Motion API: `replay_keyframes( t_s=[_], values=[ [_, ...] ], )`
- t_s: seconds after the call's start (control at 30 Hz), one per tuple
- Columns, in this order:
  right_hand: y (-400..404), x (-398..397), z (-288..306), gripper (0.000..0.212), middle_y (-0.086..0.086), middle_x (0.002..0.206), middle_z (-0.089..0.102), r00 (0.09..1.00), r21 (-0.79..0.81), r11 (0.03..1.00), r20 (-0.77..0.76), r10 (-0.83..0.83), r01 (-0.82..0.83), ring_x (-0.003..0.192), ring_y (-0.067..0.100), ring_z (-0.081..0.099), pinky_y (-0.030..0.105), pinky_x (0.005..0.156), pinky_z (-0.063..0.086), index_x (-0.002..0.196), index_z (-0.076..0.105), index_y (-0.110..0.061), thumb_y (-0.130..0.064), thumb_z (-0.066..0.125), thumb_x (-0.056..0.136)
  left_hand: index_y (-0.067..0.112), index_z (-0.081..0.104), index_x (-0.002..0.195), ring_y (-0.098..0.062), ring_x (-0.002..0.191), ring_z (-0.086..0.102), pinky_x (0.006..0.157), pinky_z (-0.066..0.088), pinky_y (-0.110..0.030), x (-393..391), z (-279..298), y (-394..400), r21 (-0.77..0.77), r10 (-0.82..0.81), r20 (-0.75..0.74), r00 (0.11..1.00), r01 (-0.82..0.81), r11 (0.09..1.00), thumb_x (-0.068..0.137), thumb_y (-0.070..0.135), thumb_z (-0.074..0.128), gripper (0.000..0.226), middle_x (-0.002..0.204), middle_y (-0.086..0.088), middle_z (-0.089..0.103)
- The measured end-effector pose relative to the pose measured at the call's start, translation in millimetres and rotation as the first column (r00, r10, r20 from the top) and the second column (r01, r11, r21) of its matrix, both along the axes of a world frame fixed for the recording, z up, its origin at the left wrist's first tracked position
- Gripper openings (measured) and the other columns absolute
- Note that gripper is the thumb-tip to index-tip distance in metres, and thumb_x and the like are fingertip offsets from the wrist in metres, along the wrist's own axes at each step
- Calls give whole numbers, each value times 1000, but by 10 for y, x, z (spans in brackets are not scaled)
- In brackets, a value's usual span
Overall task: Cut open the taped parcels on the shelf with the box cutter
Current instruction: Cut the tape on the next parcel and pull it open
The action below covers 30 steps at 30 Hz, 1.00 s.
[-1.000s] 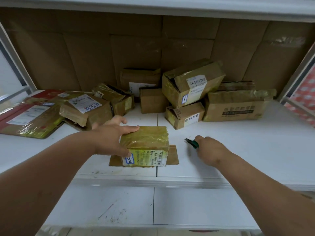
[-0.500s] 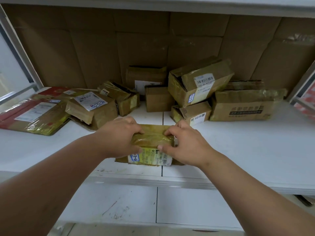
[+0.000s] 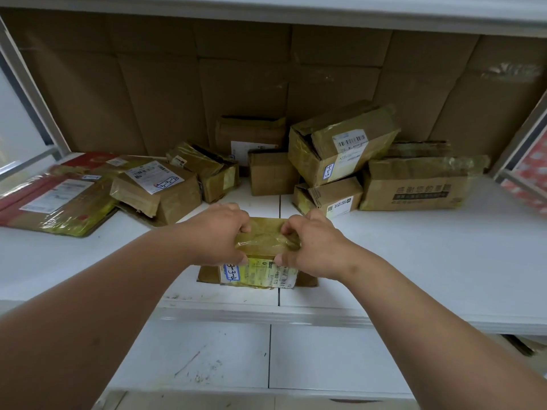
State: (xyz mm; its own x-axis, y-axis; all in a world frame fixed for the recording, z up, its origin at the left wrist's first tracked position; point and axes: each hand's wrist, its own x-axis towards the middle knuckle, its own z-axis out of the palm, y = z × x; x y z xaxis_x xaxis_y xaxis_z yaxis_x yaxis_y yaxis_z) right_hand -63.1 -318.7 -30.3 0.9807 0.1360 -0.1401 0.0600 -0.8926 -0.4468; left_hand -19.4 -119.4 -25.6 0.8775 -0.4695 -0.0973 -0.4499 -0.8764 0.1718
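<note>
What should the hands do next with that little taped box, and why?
Probably pull the top flaps apart. Both the left hand and the right hand grip the top of the small taped box with curled fingers, and no cutter is in view, so the cutting looks done.

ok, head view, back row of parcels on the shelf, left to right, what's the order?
Flat red parcel → parcel labelled 3-3-7 → crumpled open box → plain small box → tilted box labelled 3-1-5 → wide box with printed text. The boxes tucked behind and under these overlap, so they are left out.
</note>
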Motion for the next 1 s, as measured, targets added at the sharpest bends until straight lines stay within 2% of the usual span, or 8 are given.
replay_keyframes(
  t_s=[0.1,0.23,0.37,0.47,0.6,0.73,0.87,1.0],
  values=[
    [-29,9,2,55,-1,118,35,1000,13,1000,6,-7,7,119,21,43,42,105,40,126,51,-29,-47,76,79,32,41,98,-9,92,40,65,32,-22,-2,14,-32,-25,32,1,999,-32,999,75,42,80,46,95,14,40],
    [-68,5,-10,39,-5,108,36,996,-2,1000,84,25,-25,105,15,39,37,102,37,108,54,-34,-46,76,79,34,45,98,-10,88,43,69,32,-25,-149,-24,-24,8,-33,213,977,32,999,83,40,71,30,88,15,42],
    [-197,-54,-23,30,-8,116,41,998,161,986,53,37,-45,108,7,37,30,100,36,107,65,-30,-33,76,79,29,52,124,-12,111,46,87,44,-25,-294,-264,94,49,-130,366,921,121,991,97,33,52,27,114,12,49],
    [-211,-54,50,25,-5,120,45,999,333,943,-33,7,4,114,13,48,28,93,42,106,67,-26,-23,70,82,32,37,149,-6,135,25,107,23,-17,-350,-262,134,-69,-150,199,968,166,984,98,50,44,54,145,16,39],
    [-133,3,156,30,-2,110,58,996,436,897,-84,-40,73,99,9,54,27,77,43,100,69,-20,-37,60,76,29,63,128,-10,130,35,112,28,-30,-333,-60,118,-388,-1,-150,989,-58,920,97,55,29,52,134,14,50],
    [-55,135,85,35,0,109,59,993,163,981,28,-111,105,96,18,59,34,82,50,112,59,-21,-46,65,87,25,74,103,-12,122,32,98,29,-24,-264,1,49,-448,100,-199,975,-181,875,94,32,61,17,120,13,44],
    [38,206,-84,65,3,128,38,990,-4,993,78,-115,116,114,27,54,42,97,49,137,44,-27,-44,73,81,35,61,118,-20,139,19,112,23,-32,-238,-23,41,-372,121,-215,969,-195,907,86,36,71,34,144,6,29],
    [48,265,-139,56,3,131,40,986,21,993,114,-119,117,117,26,53,40,98,48,134,51,-21,-39,72,84,36,46,110,-16,97,58,72,51,-30,-198,-70,89,-477,89,-323,942,-243,844,81,38,76,42,113,7,47]
  ],
)
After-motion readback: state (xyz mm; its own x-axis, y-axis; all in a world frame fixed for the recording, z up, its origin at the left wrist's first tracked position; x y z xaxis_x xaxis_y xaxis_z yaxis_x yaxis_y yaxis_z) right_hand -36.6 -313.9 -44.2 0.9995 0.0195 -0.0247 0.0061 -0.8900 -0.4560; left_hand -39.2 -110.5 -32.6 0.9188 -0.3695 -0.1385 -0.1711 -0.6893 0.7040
